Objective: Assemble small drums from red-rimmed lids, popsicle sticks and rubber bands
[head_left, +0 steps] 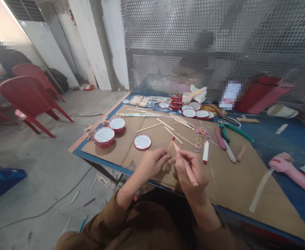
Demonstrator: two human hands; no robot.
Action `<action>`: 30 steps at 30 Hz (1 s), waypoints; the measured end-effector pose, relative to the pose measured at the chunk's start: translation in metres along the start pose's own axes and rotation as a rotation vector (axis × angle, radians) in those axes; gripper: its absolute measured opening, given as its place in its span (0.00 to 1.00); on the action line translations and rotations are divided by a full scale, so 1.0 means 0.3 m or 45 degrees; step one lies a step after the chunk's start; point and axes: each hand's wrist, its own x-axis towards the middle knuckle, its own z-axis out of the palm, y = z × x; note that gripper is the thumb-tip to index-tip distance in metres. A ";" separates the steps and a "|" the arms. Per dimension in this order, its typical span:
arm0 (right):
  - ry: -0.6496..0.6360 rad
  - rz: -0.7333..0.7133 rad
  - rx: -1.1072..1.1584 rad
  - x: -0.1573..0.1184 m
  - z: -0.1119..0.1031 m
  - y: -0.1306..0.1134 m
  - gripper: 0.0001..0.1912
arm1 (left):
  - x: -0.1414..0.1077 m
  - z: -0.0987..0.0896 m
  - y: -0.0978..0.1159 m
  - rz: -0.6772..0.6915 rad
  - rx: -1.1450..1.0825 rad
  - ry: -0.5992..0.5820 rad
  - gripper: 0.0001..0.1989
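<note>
At a blue tabletop [265,139] before a perforated metal screen [157,41], with red chairs [29,92] off to the left on a grey floor [64,152]. Working over a sheet of brown cardboard [228,187]. Pinching a thin wooden stick [170,146], dark red at its far end, in the fingers of the left hand [155,161]. Gripping a pink marker [190,172] in closed fingers of the right hand [192,159], nib right at that dark red end; cannot tell whether touching. Just beyond the left hand, a red-rimmed disc [142,142]; farther left, two red drums [104,136]. Ahead, loose sticks [148,127] and coloured rubber bands [202,132]. To the right, a white marker [206,152], green-handled pliers [241,133] and a pink glue gun [295,170].
</note>
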 end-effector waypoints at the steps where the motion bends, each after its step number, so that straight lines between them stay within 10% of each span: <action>1: 0.006 0.004 0.005 0.000 0.001 0.001 0.05 | 0.000 -0.001 0.001 -0.002 0.004 -0.006 0.15; 30: -0.048 -0.074 -0.016 0.007 -0.005 -0.003 0.04 | 0.000 0.002 -0.007 -0.005 -0.113 0.027 0.14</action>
